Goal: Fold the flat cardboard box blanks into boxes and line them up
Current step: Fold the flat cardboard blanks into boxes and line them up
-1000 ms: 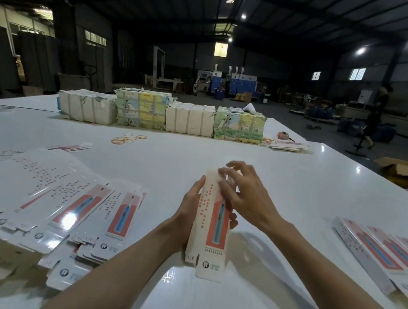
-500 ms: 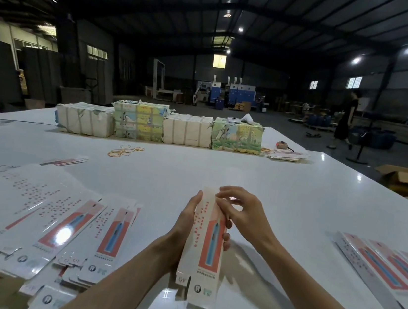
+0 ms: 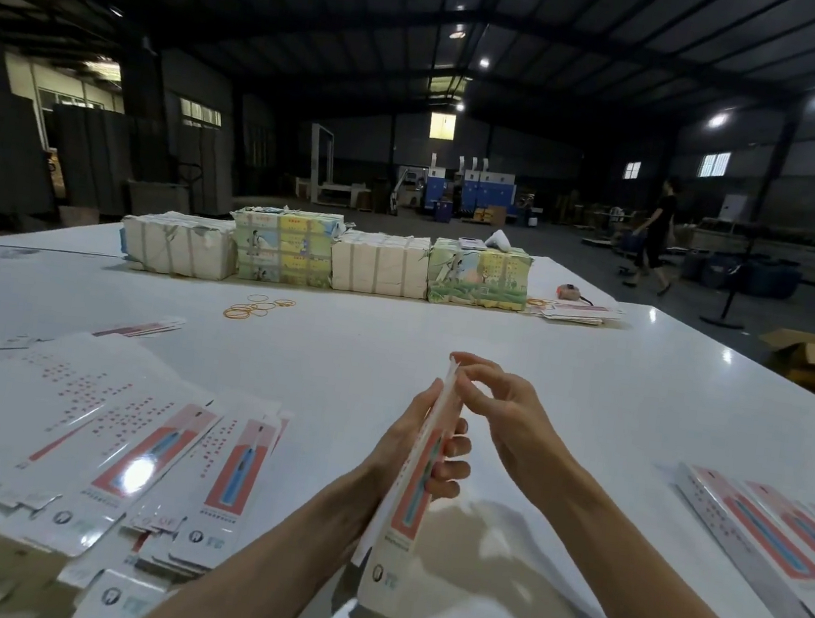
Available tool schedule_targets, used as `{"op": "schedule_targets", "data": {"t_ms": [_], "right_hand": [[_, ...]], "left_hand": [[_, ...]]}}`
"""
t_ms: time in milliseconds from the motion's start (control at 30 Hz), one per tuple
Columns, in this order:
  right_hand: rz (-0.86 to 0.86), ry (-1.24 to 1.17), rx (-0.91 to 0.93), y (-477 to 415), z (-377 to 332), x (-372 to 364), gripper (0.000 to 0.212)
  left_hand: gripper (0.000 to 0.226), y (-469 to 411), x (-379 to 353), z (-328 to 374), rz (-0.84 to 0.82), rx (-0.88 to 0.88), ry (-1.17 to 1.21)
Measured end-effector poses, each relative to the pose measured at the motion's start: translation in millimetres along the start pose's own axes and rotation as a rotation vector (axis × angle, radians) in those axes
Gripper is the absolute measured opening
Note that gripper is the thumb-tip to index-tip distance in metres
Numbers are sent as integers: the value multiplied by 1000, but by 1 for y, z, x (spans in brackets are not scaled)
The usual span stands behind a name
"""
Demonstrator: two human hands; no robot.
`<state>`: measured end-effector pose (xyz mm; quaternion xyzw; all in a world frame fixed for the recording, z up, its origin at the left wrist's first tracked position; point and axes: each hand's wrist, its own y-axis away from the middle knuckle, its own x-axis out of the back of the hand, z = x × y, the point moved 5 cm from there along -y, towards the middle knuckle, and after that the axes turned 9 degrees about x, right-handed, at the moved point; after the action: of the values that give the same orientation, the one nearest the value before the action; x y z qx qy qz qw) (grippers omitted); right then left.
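A wide white table (image 3: pixel 446 314) fills the lower half of the view, inside a dim warehouse. On its left side lies a broad, overlapping spread of flat blanks (image 3: pixel 120 431), white with red panels, some hanging over the near edge. Along the far edge stand four strapped bundles of paper (image 3: pixel 380 263) in a row, touching side by side; two are plain white and two are printed in green and yellow. At the right edge several boxes (image 3: pixel 769 538) lie side by side, long edges touching, at a slant to the table edge. Off the table on the right, an open brown carton (image 3: pixel 813 357) sits on the floor. A person in dark clothes (image 3: pixel 656 238) walks far behind.

The half-folded box (image 3: pixel 408 506) is held above the table near the middle of the near edge, standing almost on end, its red face turned to the right. The left hand (image 3: pixel 403 443) grips it at mid-height, thumb behind it and fingers curled round the front. The right hand (image 3: pixel 500 414) is at the top end, its index finger and thumb pinching the top flap.

A small stack of blanks (image 3: pixel 576 313) lies just right of the bundles. A loose cluster of rubber bands (image 3: pixel 255 309) lies in front of the bundles.
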<state>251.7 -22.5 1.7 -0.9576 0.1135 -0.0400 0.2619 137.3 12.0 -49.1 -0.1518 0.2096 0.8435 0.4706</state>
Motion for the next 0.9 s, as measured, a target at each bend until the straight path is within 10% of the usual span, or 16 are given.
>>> {"op": "schedule_targets", "data": {"t_ms": [200,467,667,900], "right_hand": [[-14,-60,-75,17,24,-18,47],[64,-116,-43,23,16,-18,44],[134,4,-7,21,15,-10,44],[178,30,24,17,11,-4,42]], "left_hand": [[62,9,18,12,-84,-109,287],[84,3,28,-3,85,-117,-8],[34,5,36,10,445,-420,-268],[57,8,11,11,289,-473,-335]]}}
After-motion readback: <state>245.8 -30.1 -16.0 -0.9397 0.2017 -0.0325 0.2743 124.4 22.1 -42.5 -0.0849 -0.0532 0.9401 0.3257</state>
